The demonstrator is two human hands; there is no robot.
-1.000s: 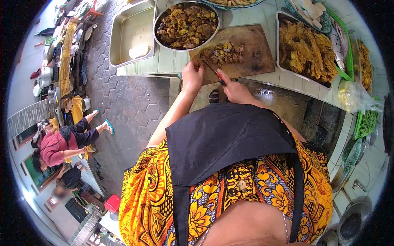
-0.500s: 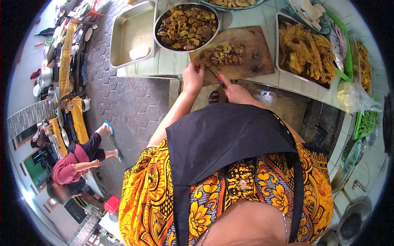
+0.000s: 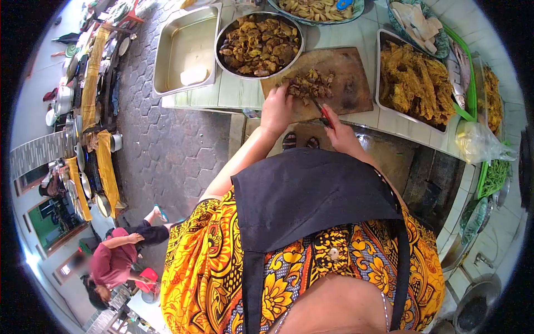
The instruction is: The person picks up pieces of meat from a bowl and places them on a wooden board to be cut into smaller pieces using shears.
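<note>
A wooden chopping board [image 3: 356,78] lies on the tiled counter with a pile of chopped brownish meat [image 3: 312,84] on it. My right hand [image 3: 341,136] is wrapped round the red-and-black handle of a knife [image 3: 325,116], whose blade points into the near side of the pile. At the board's left part, my left hand [image 3: 276,108] has its fingers bent and drawn together at the edge of the pile; whatever lies under the fingertips is hidden. Just beyond it stands a round metal bowl [image 3: 217,50] of larger cooked meat pieces.
On the left is a metal tray [image 3: 167,61] with a white block. To the right, another tray [image 3: 380,94] holds yellow fried food, beside a plastic bag [image 3: 473,142] and a fish [image 3: 456,72]. A person [image 3: 114,259] is at the lower left.
My right hand and the knife have moved right and the blade now reaches the pile. My left hand has shifted right towards the meat. The other person has moved lower in view.
</note>
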